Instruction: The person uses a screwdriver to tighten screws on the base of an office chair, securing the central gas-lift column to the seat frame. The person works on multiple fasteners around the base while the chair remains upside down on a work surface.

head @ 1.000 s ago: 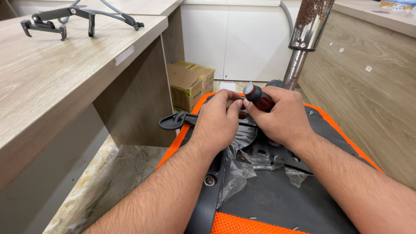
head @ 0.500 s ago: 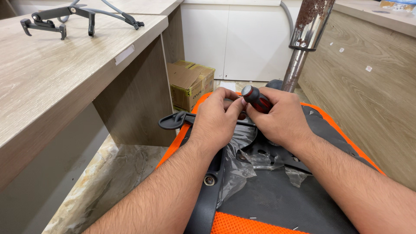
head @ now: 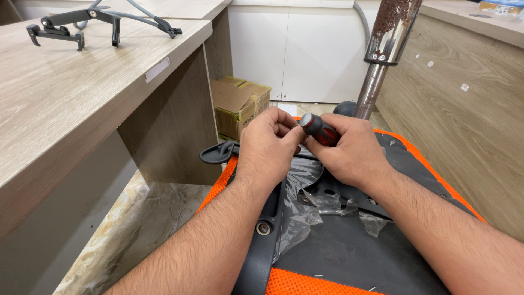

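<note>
My right hand (head: 355, 153) grips a screwdriver with a black and red handle (head: 319, 129), its handle end pointing up and left. My left hand (head: 270, 145) is curled just beside it, fingertips pinched together near the handle; what they pinch is hidden. Both hands hover over the underside of an upturned office chair seat (head: 349, 251), black with orange mesh edges. A black lever handle (head: 217, 153) sticks out to the left of my left hand. Torn clear plastic film (head: 305, 207) lies crumpled on the seat's metal plate.
A rusty chrome chair column (head: 382, 54) rises behind my hands. A wooden desk (head: 71, 104) on the left carries a grey chair base part (head: 82, 24). A cardboard box (head: 237, 104) sits under the desk. A wooden panel (head: 464, 104) stands on the right.
The screwdriver handle has shifted slightly left and tilted in my right hand. My left fingers have stayed pinched next to it.
</note>
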